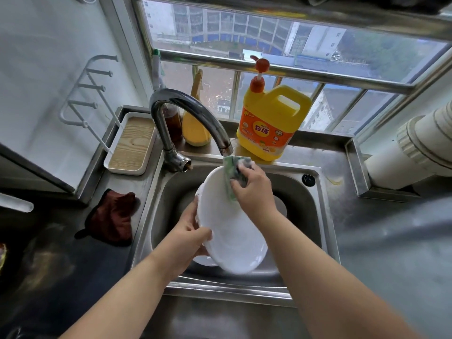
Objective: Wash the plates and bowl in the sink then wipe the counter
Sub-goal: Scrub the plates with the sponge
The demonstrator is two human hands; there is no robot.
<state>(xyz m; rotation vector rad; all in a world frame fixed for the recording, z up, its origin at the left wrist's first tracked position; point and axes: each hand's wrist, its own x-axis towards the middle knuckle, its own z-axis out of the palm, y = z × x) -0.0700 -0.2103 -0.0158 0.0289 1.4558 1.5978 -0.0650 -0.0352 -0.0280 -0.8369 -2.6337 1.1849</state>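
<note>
Head view, nearest first: both forearms reach in from the bottom edge over the steel desk (391, 241) toward the sink (325, 216). Left hand (188, 236) holds the white plate (232, 231) by its near-left rim, thumb lying over the face and the other fingers tucked behind, so the plate is tilted up on edge over the basin, probably to present its face to the scrubbing hand and let suds drain down. Beneath its lower edge a second white dish (205, 260) shows in the sink bottom, likely still waiting its turn; I cannot tell whether it is a plate or the bowl. Right hand (252, 189) comes in from the right with the wrist bent down, its fingers clenched round a soapy green sponge (234, 172) pressed against the plate's far upper rim, just below the faucet (193, 111) spout. No water stream is visible. Farther back, a yellow detergent jug (271, 121) stands on the ledge behind the sink, within easy reach. To the left a dark red cloth (112, 216) lies on the desk, seemingly kept ready for wiping afterwards.
</note>
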